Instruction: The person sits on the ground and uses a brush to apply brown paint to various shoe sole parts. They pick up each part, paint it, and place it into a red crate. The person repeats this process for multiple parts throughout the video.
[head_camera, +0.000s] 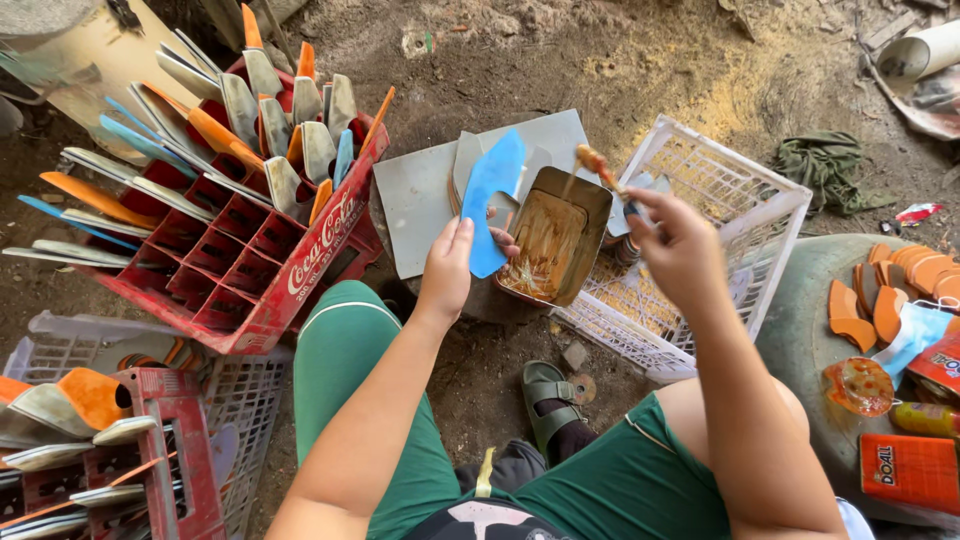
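Your left hand (447, 272) grips the blue flat sole-shaped piece (490, 200) from below; its long axis stands nearly upright, rising away from you, just left of the rectangular metal glue tin (556, 242). Your right hand (678, 243) is closed around the brush handle (597, 165), whose tip hovers over the tin, close beside the blue piece.

orange box (909, 470) lower right, red packet (940, 366) above it, red crate's white label (325, 243)
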